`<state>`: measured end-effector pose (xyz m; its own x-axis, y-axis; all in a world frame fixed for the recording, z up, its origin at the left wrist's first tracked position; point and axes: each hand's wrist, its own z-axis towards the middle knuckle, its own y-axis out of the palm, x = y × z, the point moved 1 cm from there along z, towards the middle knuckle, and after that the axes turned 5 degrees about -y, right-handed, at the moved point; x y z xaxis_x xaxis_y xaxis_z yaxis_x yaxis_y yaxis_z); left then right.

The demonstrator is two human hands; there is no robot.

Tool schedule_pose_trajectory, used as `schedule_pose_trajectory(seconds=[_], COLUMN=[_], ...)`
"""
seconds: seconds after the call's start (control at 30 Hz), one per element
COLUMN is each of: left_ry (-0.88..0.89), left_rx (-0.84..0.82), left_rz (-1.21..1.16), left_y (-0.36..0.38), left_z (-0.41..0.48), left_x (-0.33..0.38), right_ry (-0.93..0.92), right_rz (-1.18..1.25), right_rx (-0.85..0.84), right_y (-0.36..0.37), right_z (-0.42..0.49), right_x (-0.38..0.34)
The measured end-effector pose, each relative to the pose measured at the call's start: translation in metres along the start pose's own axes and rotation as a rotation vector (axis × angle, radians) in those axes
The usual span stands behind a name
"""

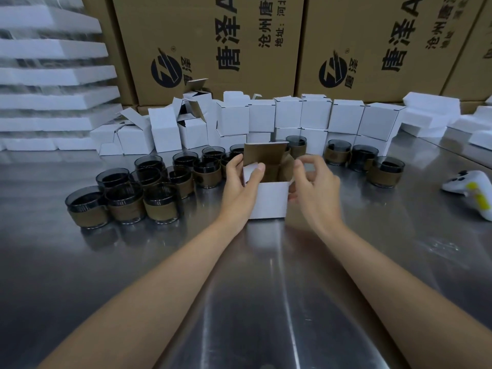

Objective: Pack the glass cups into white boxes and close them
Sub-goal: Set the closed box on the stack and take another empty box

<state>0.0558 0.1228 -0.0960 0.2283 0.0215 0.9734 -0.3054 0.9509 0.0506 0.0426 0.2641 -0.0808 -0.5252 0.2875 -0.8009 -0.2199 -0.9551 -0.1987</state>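
Observation:
A small white box (269,200) stands on the steel table (255,302) in the middle, its top open and its brown-lined lid flap upright at the back. My left hand (241,185) grips its left side, thumb pressing the left side flap inward. My right hand (314,186) is at the right side, fingers curled by the right flap. I cannot see whether a cup is inside. Several smoky glass cups with brown sleeves (162,202) stand in a cluster to the left, and more glass cups (363,157) stand to the right.
Closed and open white boxes (316,115) are stacked in a row behind the cups. Large brown cartons (207,49) form the back wall. White foam trays (53,75) pile up at the left and right. A white controller (471,190) lies at the right edge.

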Motion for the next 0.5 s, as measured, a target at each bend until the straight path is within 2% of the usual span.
schedule_pose_trajectory(seconds=[0.07, 0.17, 0.27, 0.37, 0.5], left_ry=[0.019, 0.069, 0.013, -0.115, -0.106], left_rx=[0.049, 0.153, 0.265, 0.230, 0.166], left_rz=[0.044, 0.115, 0.068, 0.043, 0.105], left_y=[0.000, -0.003, -0.010, -0.010, -0.007], left_z=[0.001, 0.001, 0.008, 0.014, 0.012], left_x=[-0.001, -0.002, -0.006, -0.011, -0.010], right_ry=[0.015, 0.034, 0.079, 0.123, 0.167], right_rz=[0.057, 0.019, -0.018, -0.070, -0.014], right_rx=[-0.001, -0.039, -0.038, -0.100, -0.238], right_y=[-0.001, 0.001, 0.002, 0.004, 0.007], right_z=[0.001, 0.002, 0.004, 0.004, 0.000], right_x=[0.002, 0.008, 0.015, 0.023, 0.025])
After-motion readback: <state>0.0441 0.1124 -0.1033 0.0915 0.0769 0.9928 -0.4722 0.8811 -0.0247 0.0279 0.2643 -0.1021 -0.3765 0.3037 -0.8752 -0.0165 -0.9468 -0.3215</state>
